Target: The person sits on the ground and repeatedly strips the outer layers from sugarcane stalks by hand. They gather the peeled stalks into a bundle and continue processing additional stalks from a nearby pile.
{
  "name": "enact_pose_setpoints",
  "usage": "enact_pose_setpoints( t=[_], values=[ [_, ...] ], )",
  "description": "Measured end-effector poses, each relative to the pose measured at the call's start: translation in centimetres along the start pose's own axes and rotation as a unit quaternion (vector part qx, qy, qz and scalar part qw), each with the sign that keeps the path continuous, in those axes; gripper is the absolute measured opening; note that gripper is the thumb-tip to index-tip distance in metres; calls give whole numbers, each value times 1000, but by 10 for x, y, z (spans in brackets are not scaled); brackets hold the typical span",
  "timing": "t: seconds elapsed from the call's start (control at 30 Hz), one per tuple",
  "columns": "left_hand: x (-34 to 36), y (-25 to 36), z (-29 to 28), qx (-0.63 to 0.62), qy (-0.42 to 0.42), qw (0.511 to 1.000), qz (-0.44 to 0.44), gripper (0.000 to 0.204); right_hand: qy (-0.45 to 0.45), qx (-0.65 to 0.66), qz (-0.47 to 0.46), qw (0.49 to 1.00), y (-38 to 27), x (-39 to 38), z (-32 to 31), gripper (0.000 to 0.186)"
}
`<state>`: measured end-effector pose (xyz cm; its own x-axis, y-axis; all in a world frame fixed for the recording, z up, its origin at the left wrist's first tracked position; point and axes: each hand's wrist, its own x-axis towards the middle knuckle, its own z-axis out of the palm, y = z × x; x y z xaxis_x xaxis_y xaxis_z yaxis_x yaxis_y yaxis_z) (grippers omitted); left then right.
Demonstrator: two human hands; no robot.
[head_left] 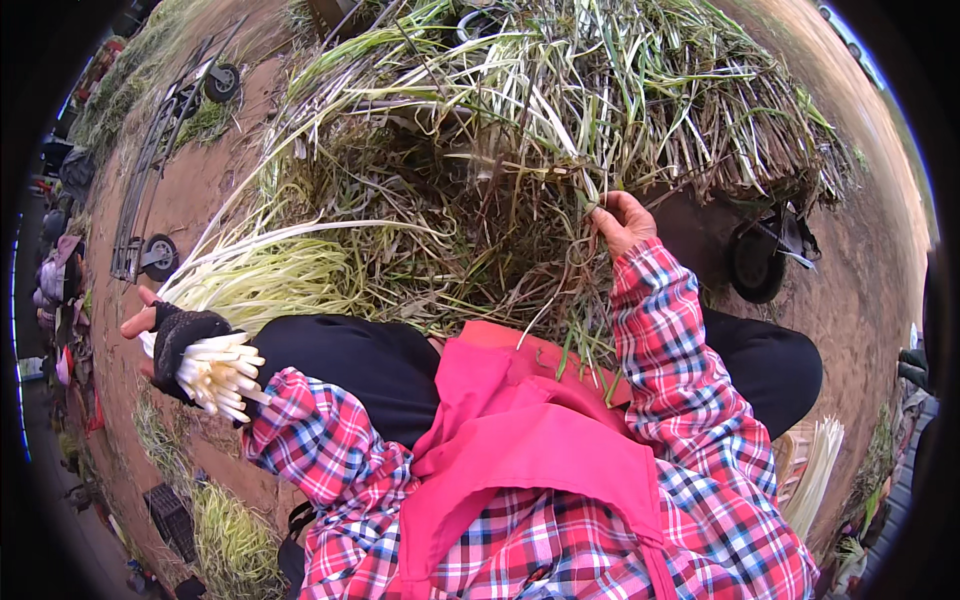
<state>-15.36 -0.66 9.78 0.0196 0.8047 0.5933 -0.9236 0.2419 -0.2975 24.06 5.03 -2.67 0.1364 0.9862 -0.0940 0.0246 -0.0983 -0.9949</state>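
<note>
My left hand [178, 335], in a dark fingerless glove, is closed round a thick bunch of pale stalks [222, 374]. Their white cut-looking ends point toward me, and their long yellow-green leaves [275, 275] fan out over my left knee. Farther right, my bare right hand [624, 222] pinches a few thin greenish stalks [592, 195] at the near edge of a big heap of long leafy stalks [640, 90]. Dry, tangled leaf scraps [440, 260] lie between my hands, in front of my lap.
The heap rests on a low wheeled cart, with one black wheel [757, 262] showing at right. A metal cart frame [165, 170] stands on brown ground at far left. Another bunch of white stalks [815, 475] is at my right side. A dark crate [170, 520] sits behind left.
</note>
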Motion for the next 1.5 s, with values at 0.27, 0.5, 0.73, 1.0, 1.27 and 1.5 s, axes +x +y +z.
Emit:
enact_pose_setpoints(
  t=[0.27, 0.5, 0.73, 1.0, 1.27, 1.5],
  values=[
    [-5, -54, -37, 316, 187, 928, 63, 38, -103, 104, -11, 989, -73, -46, 31, 20],
    [-12, -84, -56, 492, 298, 818, 5, 18, -123, 1, -75, 990, -26, -40, 52, 12],
    [-9, -90, -87, 624, 376, 682, -62, 23, -205, 95, 47, 973, -40, -50, 68, 11],
    [-3, -81, -101, 594, 390, 681, -176, 24, -316, 122, 14, 941, -43, -56, 87, 9],
    [-1, -66, -101, 636, 407, 652, -71, 26, -363, -346, -324, 803, -13, -21, 4, 18],
    [-5, -61, -98, 659, 403, 634, -32, 27, -296, -785, 164, 518, 0, 29, -78, 27]
  ],
)
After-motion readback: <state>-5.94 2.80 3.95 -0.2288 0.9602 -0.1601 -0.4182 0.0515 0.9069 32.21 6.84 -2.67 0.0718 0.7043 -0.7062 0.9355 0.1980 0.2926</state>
